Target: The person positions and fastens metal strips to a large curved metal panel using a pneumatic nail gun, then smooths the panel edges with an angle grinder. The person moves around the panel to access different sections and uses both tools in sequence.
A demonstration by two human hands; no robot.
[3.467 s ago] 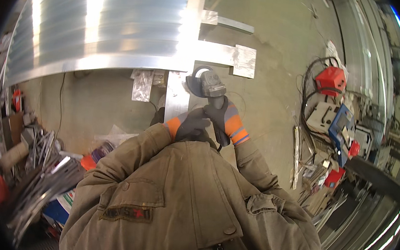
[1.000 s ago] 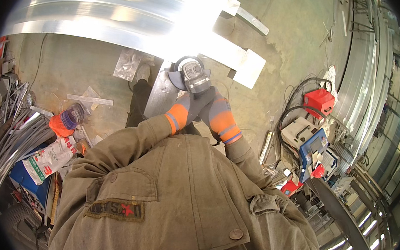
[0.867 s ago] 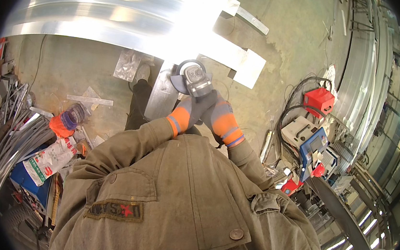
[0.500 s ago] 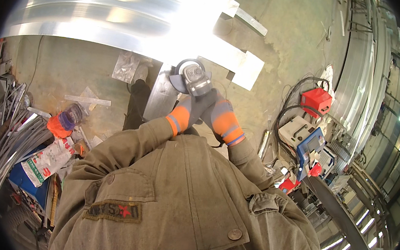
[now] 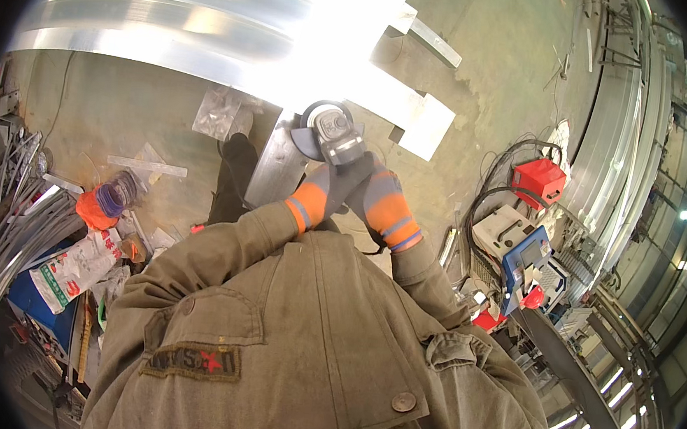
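An angle grinder (image 5: 337,135) with a grey head and a disc guard is held out in front of my body, at the near edge of a bright, shiny metal workpiece (image 5: 169,53). My left hand (image 5: 315,195), in a grey and orange glove, is closed around the grinder's body. Beside it my right hand (image 5: 386,204), gloved alike, grips the same body from the right. The two hands nearly meet, and their fingers partly hide the tool's handle. Glare washes out the metal above the disc, so contact there cannot be told. Below the grinder stands a flat metal beam (image 5: 278,167).
Long metal strips (image 5: 16,224), an orange and purple bundle (image 5: 105,204) and a white printed sack (image 5: 78,267) lie at the left. To the right stand a red box (image 5: 538,182), a machine with a blue panel (image 5: 525,257) and dark looped cables (image 5: 481,199).
The surroundings have shifted slightly in view, with the left-hand clutter and the right-hand machines a little further left. Both hands keep their grip on the grinder, nearly unmoved before my body.
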